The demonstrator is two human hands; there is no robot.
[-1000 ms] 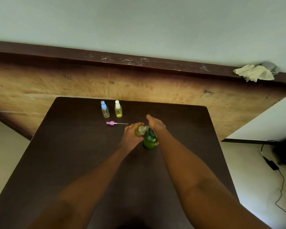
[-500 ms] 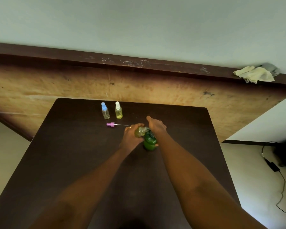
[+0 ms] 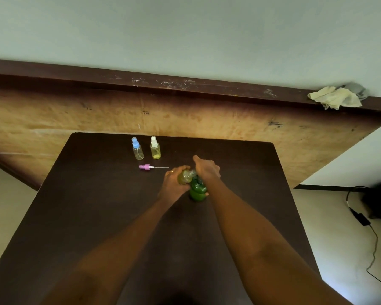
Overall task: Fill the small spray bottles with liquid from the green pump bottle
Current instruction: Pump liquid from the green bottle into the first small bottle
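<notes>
A big dark brown counter (image 3: 92,216) fills the middle of the view. Near its far edge, on the left, stands a small spray bottle with a blue top (image 3: 138,150). It stands up straight and looks almost clear inside. Just beside it, to the right, stands a small spray bottle with a white top (image 3: 155,149), and it has some yellow liquid at the bottom. The two do not touch.

A little closer to the person lies a pink spray top (image 3: 145,166) on its side (its thin tube points to the right). It is not on any bottle.

Next comes the left hand (image 3: 173,183). Its fingers are wrapped around a small open bottle (image 3: 185,177) that looks yellow-green. The bottle is tipped, and its mouth points toward the spout of the green pump bottle (image 3: 198,190).

The green pump bottle stands on the counter near the middle, touching the small open bottle at the top. The right hand (image 3: 207,169) lies over the pump on top, with the thumb sticking out toward the far side. I cannot tell if its fingers curl around the pump or just press on it.

Far to the right, a pale cloth (image 3: 335,99) sits crumpled on a dark ledge (image 3: 185,84) by the wall. Down on the floor, a black cord (image 3: 371,238) runs along.
</notes>
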